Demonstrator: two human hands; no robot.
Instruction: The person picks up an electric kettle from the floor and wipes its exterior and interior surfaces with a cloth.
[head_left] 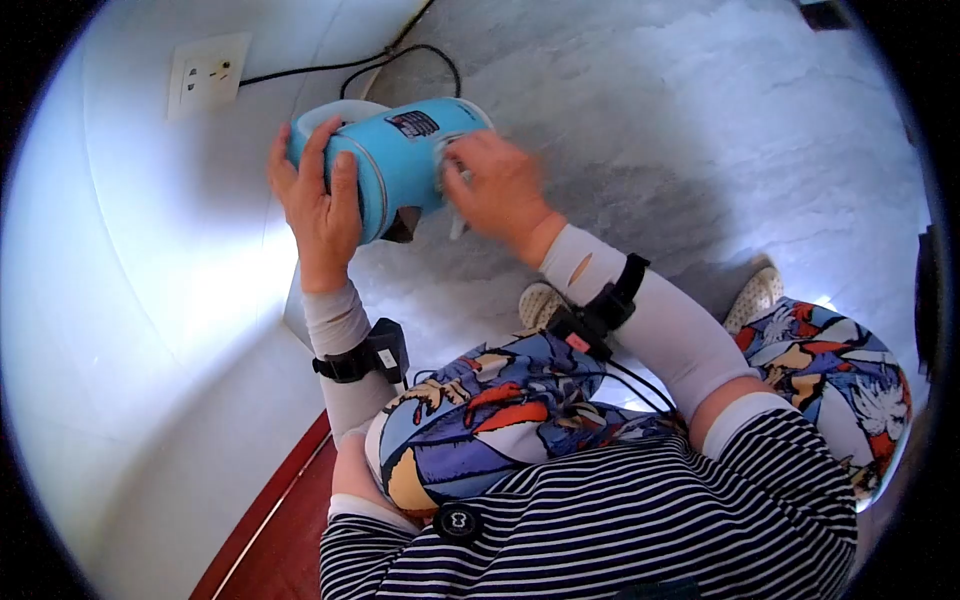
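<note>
A light-blue kettle lies tilted on its side in the air, its lid end toward the left and its base toward the right. My left hand is wrapped round the lid end, fingers spread over it. My right hand is closed on a pale cloth and presses it to the kettle's side near the base. Part of the cloth hangs below my fingers. A dark label shows on the kettle's upper side, and a brownish spout points down.
A wall socket at the upper left has a black cord plugged in, looping behind the kettle. The pale wall stands at the left, and grey marbled floor lies beyond my hands. My knees and shoes are below.
</note>
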